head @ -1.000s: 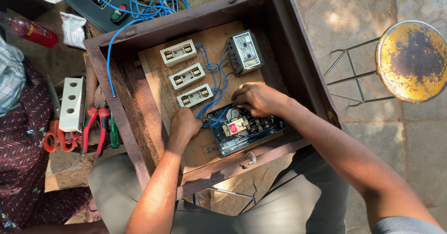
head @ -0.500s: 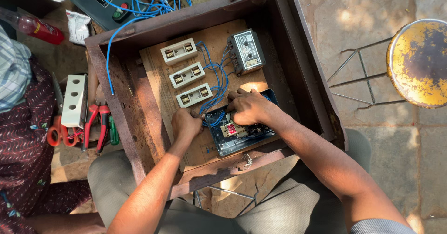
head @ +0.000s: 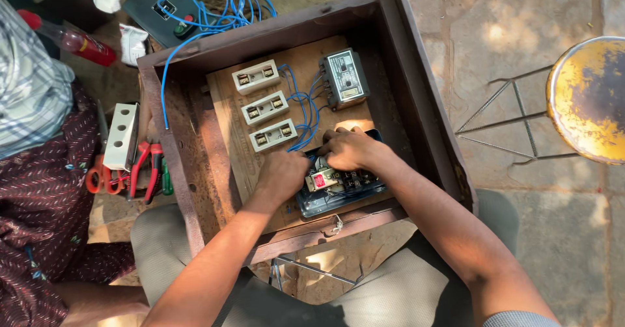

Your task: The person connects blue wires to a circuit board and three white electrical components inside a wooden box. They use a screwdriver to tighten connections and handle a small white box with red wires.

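A rusty metal box [head: 416, 99] rests on my lap with a wooden board [head: 228, 151] inside. Three white fuse holders [head: 263, 108] and a grey relay unit [head: 346, 78] are mounted on the board, linked by blue wires [head: 301, 109]. At the board's near end sits a dark starter unit [head: 342, 190] with a red-labelled part. My left hand [head: 281, 176] presses on the starter's left side. My right hand [head: 350, 149] grips its top edge, fingers curled over the wiring. What the fingers pinch is hidden.
Another person in patterned cloth [head: 39, 190] sits at left. Beside the box lie red-handled pliers [head: 144, 167], orange scissors [head: 97, 177] and a white cover [head: 122, 136]. A red bottle [head: 81, 42] and a dark device [head: 166, 5] lie beyond. A yellow rusty stool [head: 589, 99] stands right.
Both hands have stayed on the starter unit, shifting slightly closer together. The camera view has drifted a little, moving the box rightward in the picture.
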